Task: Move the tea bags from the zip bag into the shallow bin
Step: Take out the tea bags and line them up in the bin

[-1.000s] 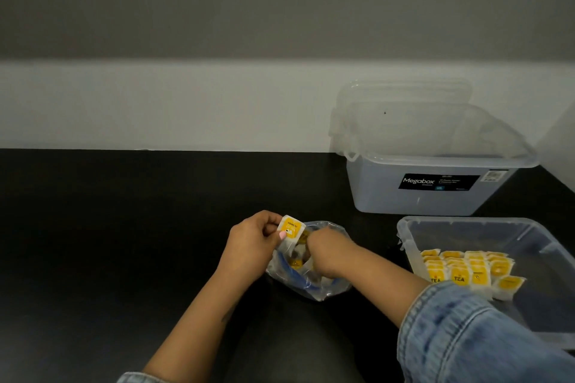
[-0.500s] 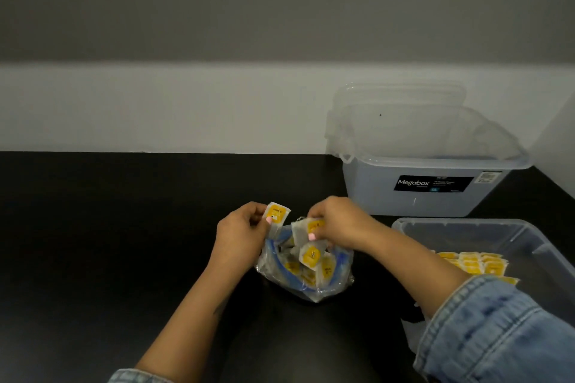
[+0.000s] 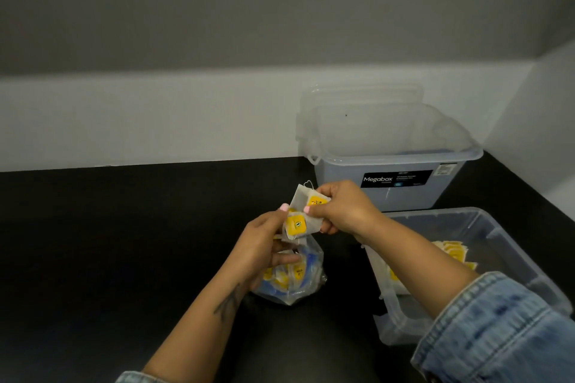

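Note:
A clear zip bag (image 3: 292,283) with a blue seal sits on the black table, with several yellow-tagged tea bags inside. Above it both hands hold white tea bags with yellow tags. My left hand (image 3: 261,246) pinches one tea bag (image 3: 297,225). My right hand (image 3: 342,208) grips another tea bag (image 3: 306,197) just above it. The two tea bags overlap. The shallow clear bin (image 3: 504,236) stands at the right and holds several tea bags (image 3: 454,253), partly hidden by my right forearm.
A tall clear Megabox tub (image 3: 392,183) stands behind the shallow bin against the white wall. The wall corner closes the right side. The black table (image 3: 109,242) stretches away to the left.
My right hand has come out of the zip bag with a tea bag and lifted it. Both hands have risen above the bag and met, tea bags overlapping.

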Motion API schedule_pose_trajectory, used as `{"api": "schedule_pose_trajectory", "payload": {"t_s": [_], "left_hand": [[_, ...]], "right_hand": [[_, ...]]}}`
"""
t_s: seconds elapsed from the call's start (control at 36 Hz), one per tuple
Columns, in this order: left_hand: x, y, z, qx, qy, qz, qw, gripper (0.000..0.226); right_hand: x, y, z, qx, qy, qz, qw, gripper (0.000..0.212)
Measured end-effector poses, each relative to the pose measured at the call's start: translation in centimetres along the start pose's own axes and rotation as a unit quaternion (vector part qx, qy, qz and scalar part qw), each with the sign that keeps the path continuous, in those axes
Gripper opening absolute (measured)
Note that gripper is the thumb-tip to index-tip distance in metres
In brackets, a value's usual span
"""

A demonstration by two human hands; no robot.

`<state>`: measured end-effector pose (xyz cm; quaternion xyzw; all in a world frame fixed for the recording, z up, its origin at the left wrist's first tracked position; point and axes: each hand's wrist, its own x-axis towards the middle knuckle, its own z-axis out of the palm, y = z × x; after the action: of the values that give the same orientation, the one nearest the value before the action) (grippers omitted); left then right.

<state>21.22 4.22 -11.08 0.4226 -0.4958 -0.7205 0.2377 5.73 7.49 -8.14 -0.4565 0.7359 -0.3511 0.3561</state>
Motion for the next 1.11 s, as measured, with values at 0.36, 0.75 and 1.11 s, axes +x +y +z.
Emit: {"api": "schedule_pose_trajectory", "payload": {"t_s": [0.36, 0.75, 1.11], "left_hand": [[0.5, 0.1, 3.6, 0.055, 0.012, 0.082, 0.995, 0.022], [1.4, -0.4, 9.3, 0.043, -0.018, 0.135, 0.99, 0.018], [1.3, -0.4, 10.8, 0.046, -0.025, 0.145, 0.988, 0.018]], "right_hand": [[-2.6, 1.3, -9.0, -0.075, 0.047, -0.036, 0.995, 0.015], [-7.4, 9.9, -17.0, -0.579, -0.074, 0.086, 0.807, 0.028], [-6.1, 15.3, -13.5, -0.785, -0.112, 0.025, 0.609, 0.015]]}}
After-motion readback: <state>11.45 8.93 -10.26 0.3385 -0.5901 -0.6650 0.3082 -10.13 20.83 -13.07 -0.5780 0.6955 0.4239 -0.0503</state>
